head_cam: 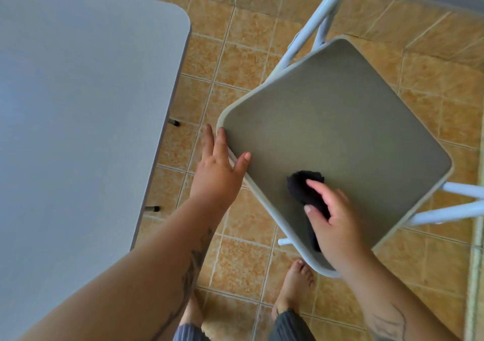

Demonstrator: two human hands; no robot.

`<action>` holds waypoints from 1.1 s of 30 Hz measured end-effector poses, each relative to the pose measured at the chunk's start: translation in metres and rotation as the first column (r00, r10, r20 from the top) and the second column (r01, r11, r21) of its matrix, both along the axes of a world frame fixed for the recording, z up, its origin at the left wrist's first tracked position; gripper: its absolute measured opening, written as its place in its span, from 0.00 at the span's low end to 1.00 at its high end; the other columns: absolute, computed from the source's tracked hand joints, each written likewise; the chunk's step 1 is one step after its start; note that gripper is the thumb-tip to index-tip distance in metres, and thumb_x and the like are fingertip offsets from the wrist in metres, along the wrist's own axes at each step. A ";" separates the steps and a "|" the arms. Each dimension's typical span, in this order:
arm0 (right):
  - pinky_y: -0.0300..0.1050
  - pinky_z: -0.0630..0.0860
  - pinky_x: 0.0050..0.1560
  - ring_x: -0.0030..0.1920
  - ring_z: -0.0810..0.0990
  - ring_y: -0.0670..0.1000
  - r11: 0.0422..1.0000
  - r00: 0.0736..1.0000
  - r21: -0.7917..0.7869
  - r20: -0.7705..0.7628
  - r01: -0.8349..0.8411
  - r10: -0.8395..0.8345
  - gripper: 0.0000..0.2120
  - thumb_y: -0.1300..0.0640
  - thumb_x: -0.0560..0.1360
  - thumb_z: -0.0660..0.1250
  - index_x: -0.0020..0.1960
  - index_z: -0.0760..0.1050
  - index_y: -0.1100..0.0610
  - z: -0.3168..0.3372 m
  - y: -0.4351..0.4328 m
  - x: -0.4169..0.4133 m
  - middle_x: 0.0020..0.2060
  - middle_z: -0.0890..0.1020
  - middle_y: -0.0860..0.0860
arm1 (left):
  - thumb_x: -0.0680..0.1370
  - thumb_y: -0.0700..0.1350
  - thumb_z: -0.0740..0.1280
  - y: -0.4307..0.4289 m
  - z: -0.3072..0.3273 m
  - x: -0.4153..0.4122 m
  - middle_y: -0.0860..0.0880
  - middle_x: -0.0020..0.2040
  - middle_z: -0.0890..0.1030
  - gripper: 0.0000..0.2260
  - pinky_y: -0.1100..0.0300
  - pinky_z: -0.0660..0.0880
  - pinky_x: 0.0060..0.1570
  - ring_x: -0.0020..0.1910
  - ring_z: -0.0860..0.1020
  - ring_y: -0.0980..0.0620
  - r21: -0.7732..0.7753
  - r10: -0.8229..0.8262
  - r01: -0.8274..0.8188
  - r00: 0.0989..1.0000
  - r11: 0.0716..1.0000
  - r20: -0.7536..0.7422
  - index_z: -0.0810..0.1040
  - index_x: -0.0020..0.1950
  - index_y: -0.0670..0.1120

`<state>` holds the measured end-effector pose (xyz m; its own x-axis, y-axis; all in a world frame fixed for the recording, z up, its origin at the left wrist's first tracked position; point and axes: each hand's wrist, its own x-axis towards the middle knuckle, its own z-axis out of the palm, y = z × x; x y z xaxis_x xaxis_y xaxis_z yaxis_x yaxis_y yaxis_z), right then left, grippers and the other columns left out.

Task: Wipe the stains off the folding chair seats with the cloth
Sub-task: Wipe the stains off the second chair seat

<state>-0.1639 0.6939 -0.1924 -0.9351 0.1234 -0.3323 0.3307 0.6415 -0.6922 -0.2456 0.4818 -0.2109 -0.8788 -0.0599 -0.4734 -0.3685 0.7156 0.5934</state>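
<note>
A folding chair with a grey-green seat (340, 121) and pale blue metal legs stands on the tiled floor, turned like a diamond. My right hand (332, 220) presses a bunched black cloth (306, 189) onto the near part of the seat. My left hand (220, 165) rests on the seat's left edge, thumb on top of the seat and fingers spread down along the rim. I cannot make out any stains on the seat.
A grey table (78, 105) fills the left side, its two leg tips showing underneath. Orange-brown floor tiles (243, 60) lie between table and chair. My bare feet (296, 285) stand just below the chair's near corner.
</note>
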 end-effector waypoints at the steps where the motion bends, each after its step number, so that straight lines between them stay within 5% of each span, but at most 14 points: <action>1: 0.33 0.68 0.58 0.56 0.72 0.41 0.999 1.000 -0.038 -0.001 -0.005 0.005 0.20 0.61 0.75 0.66 0.63 0.72 0.44 0.005 -0.015 -0.005 0.56 0.74 0.42 | 0.79 0.63 0.55 -0.005 0.012 0.007 0.47 0.78 0.61 0.29 0.51 0.65 0.68 0.73 0.64 0.48 0.055 0.054 -0.057 0.997 0.997 0.052 0.60 0.76 0.51; 3: 0.40 0.72 0.54 0.53 0.75 0.44 0.994 0.993 -0.075 -0.088 -0.081 0.074 0.18 0.61 0.73 0.69 0.58 0.71 0.47 0.019 -0.042 -0.019 0.54 0.78 0.46 | 0.78 0.66 0.53 -0.012 0.044 0.020 0.48 0.60 0.81 0.24 0.50 0.75 0.59 0.57 0.79 0.49 0.177 0.161 -0.203 0.961 0.963 0.224 0.76 0.61 0.52; 5: 0.39 0.72 0.44 0.47 0.76 0.45 0.969 0.944 -0.001 -0.226 -0.248 0.241 0.18 0.62 0.69 0.71 0.55 0.70 0.49 0.040 -0.068 -0.032 0.49 0.80 0.49 | 0.75 0.70 0.51 -0.026 0.076 0.032 0.51 0.49 0.85 0.28 0.49 0.77 0.56 0.49 0.82 0.50 0.294 0.269 -0.423 0.854 0.857 0.445 0.79 0.55 0.52; 7: 0.41 0.71 0.40 0.44 0.76 0.48 0.899 0.852 0.065 -0.297 -0.433 0.432 0.18 0.62 0.68 0.71 0.54 0.69 0.50 0.066 -0.094 -0.035 0.47 0.80 0.50 | 0.73 0.72 0.52 -0.048 0.101 0.045 0.51 0.48 0.86 0.29 0.50 0.78 0.55 0.49 0.84 0.50 0.430 0.279 -0.585 0.760 0.688 0.587 0.79 0.57 0.54; 9: 0.46 0.71 0.41 0.45 0.76 0.51 0.812 0.746 0.106 -0.342 -0.574 0.571 0.17 0.61 0.67 0.70 0.54 0.71 0.53 0.088 -0.117 -0.031 0.46 0.80 0.51 | 0.74 0.69 0.60 -0.073 0.118 0.059 0.49 0.52 0.85 0.25 0.50 0.78 0.53 0.51 0.84 0.50 0.548 0.278 -0.630 0.757 0.550 0.591 0.78 0.60 0.54; 14: 0.47 0.74 0.43 0.47 0.77 0.53 0.737 0.669 0.120 -0.341 -0.666 0.660 0.17 0.63 0.69 0.67 0.57 0.74 0.53 0.107 -0.161 -0.014 0.49 0.78 0.50 | 0.78 0.53 0.67 -0.120 0.131 0.092 0.49 0.53 0.85 0.14 0.52 0.78 0.50 0.52 0.84 0.49 0.616 0.276 -0.608 0.787 0.501 0.552 0.77 0.62 0.52; 17: 0.40 0.71 0.49 0.51 0.76 0.49 0.854 0.808 0.040 -0.303 -0.518 0.504 0.18 0.65 0.72 0.65 0.60 0.76 0.52 0.096 -0.159 -0.011 0.52 0.77 0.50 | 0.80 0.52 0.64 -0.131 0.131 0.101 0.51 0.53 0.85 0.12 0.52 0.78 0.53 0.50 0.84 0.50 0.598 0.274 -0.585 0.801 0.548 0.533 0.77 0.61 0.51; 20: 0.35 0.65 0.54 0.56 0.74 0.52 0.989 0.960 0.063 -0.239 -0.136 0.148 0.18 0.63 0.75 0.63 0.63 0.75 0.52 0.077 -0.129 -0.032 0.56 0.75 0.54 | 0.80 0.51 0.64 -0.124 0.124 0.094 0.54 0.51 0.85 0.11 0.56 0.78 0.53 0.48 0.84 0.53 0.508 0.319 -0.510 0.850 0.694 0.419 0.77 0.61 0.52; 24: 0.45 0.69 0.63 0.61 0.75 0.55 0.966 0.961 0.106 -0.177 0.235 -0.214 0.19 0.60 0.75 0.61 0.65 0.74 0.51 0.047 -0.072 -0.080 0.62 0.74 0.55 | 0.77 0.53 0.66 -0.079 0.103 0.065 0.55 0.62 0.78 0.20 0.60 0.77 0.42 0.50 0.81 0.50 0.339 0.120 -0.179 0.975 0.924 0.187 0.71 0.69 0.54; 28: 0.43 0.66 0.63 0.61 0.74 0.57 0.964 0.985 0.240 -0.157 0.109 -0.073 0.20 0.58 0.77 0.60 0.68 0.71 0.50 0.023 -0.053 -0.137 0.64 0.71 0.56 | 0.75 0.59 0.67 -0.027 0.059 0.026 0.49 0.79 0.56 0.38 0.54 0.63 0.69 0.76 0.60 0.47 0.062 -0.103 0.101 0.994 0.993 0.038 0.52 0.79 0.49; 30: 0.43 0.65 0.64 0.62 0.72 0.59 0.949 0.986 0.314 -0.148 -0.022 0.071 0.21 0.59 0.78 0.59 0.70 0.70 0.51 0.010 -0.055 -0.165 0.64 0.70 0.58 | 0.73 0.62 0.68 -0.009 0.032 0.011 0.49 0.80 0.43 0.48 0.49 0.50 0.75 0.78 0.45 0.46 -0.023 -0.117 0.119 0.991 0.993 0.060 0.41 0.79 0.47; 33: 0.43 0.66 0.63 0.65 0.70 0.59 0.919 0.966 0.329 -0.067 -0.216 0.251 0.21 0.57 0.78 0.58 0.71 0.68 0.50 -0.019 -0.065 -0.189 0.67 0.68 0.56 | 0.69 0.65 0.70 0.005 -0.004 0.002 0.49 0.79 0.36 0.56 0.42 0.46 0.75 0.77 0.37 0.46 -0.091 -0.087 0.096 0.991 0.991 0.099 0.32 0.77 0.47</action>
<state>-0.3525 0.6288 -0.2110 -0.9776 -0.0208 -0.2092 0.0803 0.8827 -0.4631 -0.2437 0.4868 -0.2146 -0.8339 -0.0307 -0.5511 -0.3505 0.8007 0.4858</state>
